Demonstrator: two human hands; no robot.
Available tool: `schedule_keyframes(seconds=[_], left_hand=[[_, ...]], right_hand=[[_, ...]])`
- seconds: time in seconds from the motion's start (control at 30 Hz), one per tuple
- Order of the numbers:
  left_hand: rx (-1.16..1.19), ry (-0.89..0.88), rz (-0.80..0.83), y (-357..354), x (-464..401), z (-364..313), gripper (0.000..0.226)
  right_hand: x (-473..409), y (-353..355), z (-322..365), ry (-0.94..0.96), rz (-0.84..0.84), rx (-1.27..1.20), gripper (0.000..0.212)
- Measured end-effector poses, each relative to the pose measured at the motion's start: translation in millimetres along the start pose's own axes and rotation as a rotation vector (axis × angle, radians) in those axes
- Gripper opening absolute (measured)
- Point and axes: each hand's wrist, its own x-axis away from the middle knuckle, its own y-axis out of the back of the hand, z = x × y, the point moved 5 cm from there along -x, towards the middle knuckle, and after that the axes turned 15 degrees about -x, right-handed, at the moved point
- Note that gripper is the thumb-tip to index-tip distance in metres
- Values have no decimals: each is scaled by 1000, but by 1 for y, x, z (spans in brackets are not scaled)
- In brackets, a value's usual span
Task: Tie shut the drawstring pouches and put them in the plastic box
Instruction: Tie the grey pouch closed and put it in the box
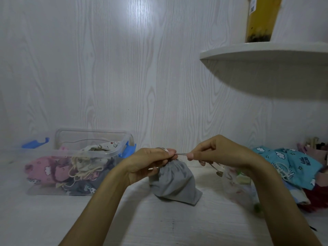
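Left hand (150, 163) pinched the soft grey pouch's (174, 183) gathered neck; right hand (213, 153) pinched its cord (182, 153); light, floppy, I reckoned

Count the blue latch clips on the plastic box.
2 blue clips: one sticks out at the far left end of the plastic box, the other at its right end by the left hand. None hidden, apparently.

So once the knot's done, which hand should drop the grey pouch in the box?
Probably left. The left hand already grips the grey pouch at its neck, and the box sits on its side; the right hand only pinches the cord.
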Motion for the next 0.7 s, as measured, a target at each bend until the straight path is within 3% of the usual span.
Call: schedule_keyframes(seconds=[0.13, 0.3, 0.43, 0.57, 0.7], left_hand=[[-66, -15, -33, 2, 0, 2, 11], [-112, -48, -62, 2, -2, 0, 5], [-111, -83, -90, 1, -4, -3, 11], [-150, -140, -95, 1, -5, -7, 20], [-179, -170, -87, 1, -6, -7, 26]], right_hand=[[4, 7, 2, -8, -35, 45, 14], [6, -2, 5, -24, 67, 105, 37], [-10, -11, -2, 23, -35, 89, 20], [-18, -31, -10, 22, 84, -20, 20], [-21, -32, -15, 73, 42, -133, 14]])
